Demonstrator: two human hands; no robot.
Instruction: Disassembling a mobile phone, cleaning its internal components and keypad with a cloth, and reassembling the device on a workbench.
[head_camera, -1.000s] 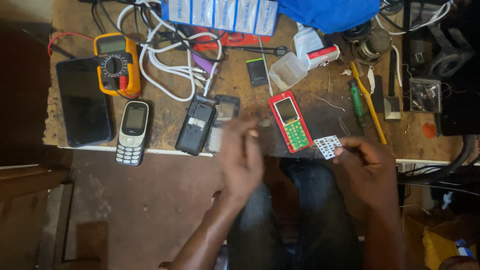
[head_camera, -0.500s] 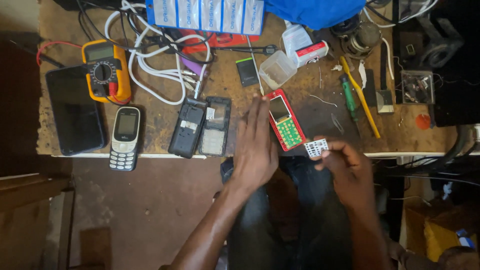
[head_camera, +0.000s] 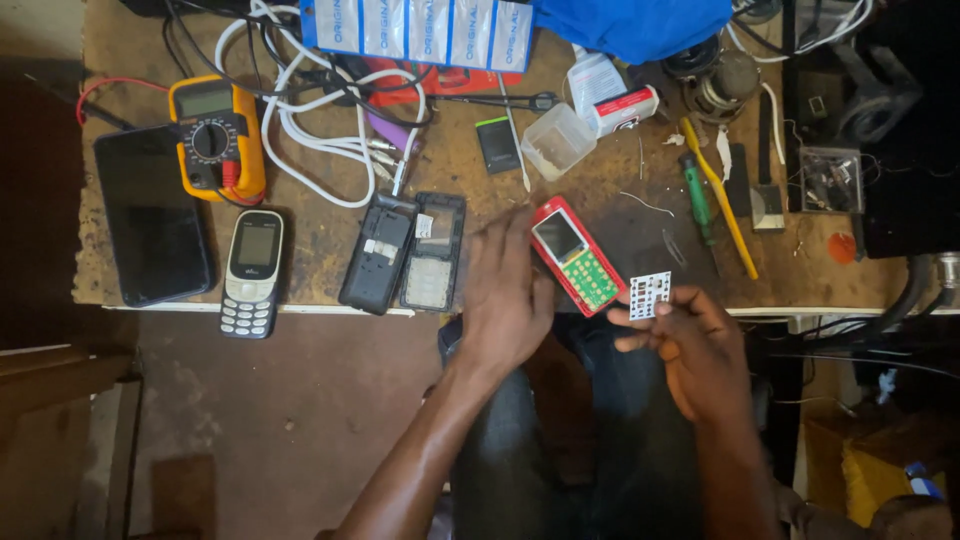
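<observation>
My left hand (head_camera: 508, 290) rests palm down at the workbench's front edge, fingers spread, right beside a red phone with a green keypad (head_camera: 574, 257) and touching its left side. My right hand (head_camera: 690, 345) pinches a small white keypad sheet with dark dots (head_camera: 651, 294) just off the bench edge. Left of my left hand lie a black phone back shell (head_camera: 375, 255) and a black front frame with a grey keypad area (head_camera: 433, 252).
On the wooden workbench (head_camera: 320, 230): a yellow multimeter (head_camera: 214, 137), a black tablet (head_camera: 150, 215), a grey button phone (head_camera: 252, 272), white cables (head_camera: 320, 140), a small battery (head_camera: 496, 143), a clear plastic tub (head_camera: 557, 141), a green screwdriver (head_camera: 696, 195), a yellow tool (head_camera: 722, 205).
My left hand has moved forward onto the bench and settled next to the red phone. My right hand with the keypad sheet has shifted slightly left and lower.
</observation>
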